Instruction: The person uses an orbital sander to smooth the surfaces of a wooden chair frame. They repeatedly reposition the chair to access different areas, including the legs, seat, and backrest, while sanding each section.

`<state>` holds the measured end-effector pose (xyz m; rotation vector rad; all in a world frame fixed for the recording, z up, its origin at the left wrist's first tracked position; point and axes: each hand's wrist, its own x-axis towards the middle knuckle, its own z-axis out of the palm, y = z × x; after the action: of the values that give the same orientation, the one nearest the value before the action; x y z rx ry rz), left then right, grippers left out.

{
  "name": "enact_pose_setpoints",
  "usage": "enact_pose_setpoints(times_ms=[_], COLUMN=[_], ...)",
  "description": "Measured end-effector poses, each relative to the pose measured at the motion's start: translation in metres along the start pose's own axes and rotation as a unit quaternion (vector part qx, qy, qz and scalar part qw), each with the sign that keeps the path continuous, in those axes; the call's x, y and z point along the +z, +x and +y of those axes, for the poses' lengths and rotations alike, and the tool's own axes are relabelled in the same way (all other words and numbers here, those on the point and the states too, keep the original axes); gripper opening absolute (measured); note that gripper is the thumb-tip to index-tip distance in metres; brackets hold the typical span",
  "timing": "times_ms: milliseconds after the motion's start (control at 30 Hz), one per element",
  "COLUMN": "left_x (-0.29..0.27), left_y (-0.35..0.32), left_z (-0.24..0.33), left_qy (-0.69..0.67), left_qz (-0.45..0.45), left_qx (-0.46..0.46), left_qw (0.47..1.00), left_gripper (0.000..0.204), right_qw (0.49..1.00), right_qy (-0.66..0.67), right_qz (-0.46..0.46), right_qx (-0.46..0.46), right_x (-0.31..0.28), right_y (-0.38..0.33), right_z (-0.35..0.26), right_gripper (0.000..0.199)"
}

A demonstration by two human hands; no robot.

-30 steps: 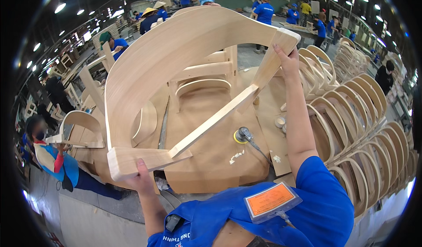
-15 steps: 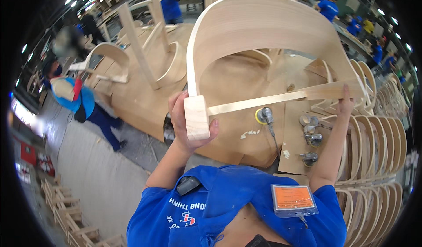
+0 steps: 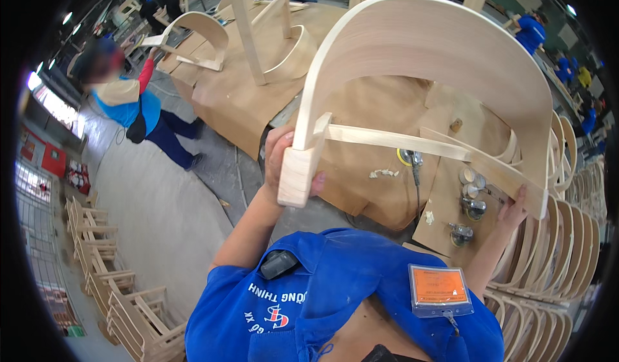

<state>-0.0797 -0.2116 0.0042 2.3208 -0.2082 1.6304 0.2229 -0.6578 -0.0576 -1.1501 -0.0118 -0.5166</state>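
I hold a large curved wooden chair back (image 3: 438, 46), a pale bent arch with a straight crossbar (image 3: 393, 140) between its two ends. My left hand (image 3: 284, 162) grips the block-shaped left end of the arch. My right hand (image 3: 516, 212) holds the right end, down by the stack of similar bent parts. The piece hangs above a brown-covered workbench (image 3: 361, 181). A sander with a yellow pad (image 3: 412, 160) lies on the bench under the crossbar.
Several round metal tools (image 3: 471, 201) lie on the bench at right. Rows of bent wooden arches (image 3: 567, 259) stand stacked at the right. A person in a light blue top (image 3: 132, 104) stands at the left by another bench. Finished chair frames (image 3: 109, 278) line the lower left floor.
The curved piece has swung from high and tilted down toward me and to the right. My view has turned left and down, so the floor and the stacked chair frames show.
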Motion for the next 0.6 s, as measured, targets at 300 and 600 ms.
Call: enact_pose_setpoints(times_ms=[300, 600], left_x=[-0.065, -0.100], left_y=[-0.096, -0.188], left_z=[-0.024, 0.003], left_qy=[-0.041, -0.137], left_qz=[-0.199, -0.237], left_qx=[-0.223, -0.392], left_qw=[0.953, 0.879], left_gripper=[0.075, 0.071], right_qw=[0.955, 0.884], right_qy=[-0.227, -0.376], right_qz=[-0.142, -0.131], right_qx=[0.131, 0.243], right_x=[-0.078, -0.141], right_y=[-0.144, -0.238], right_z=[0.011, 0.040], right_gripper=[0.046, 0.043])
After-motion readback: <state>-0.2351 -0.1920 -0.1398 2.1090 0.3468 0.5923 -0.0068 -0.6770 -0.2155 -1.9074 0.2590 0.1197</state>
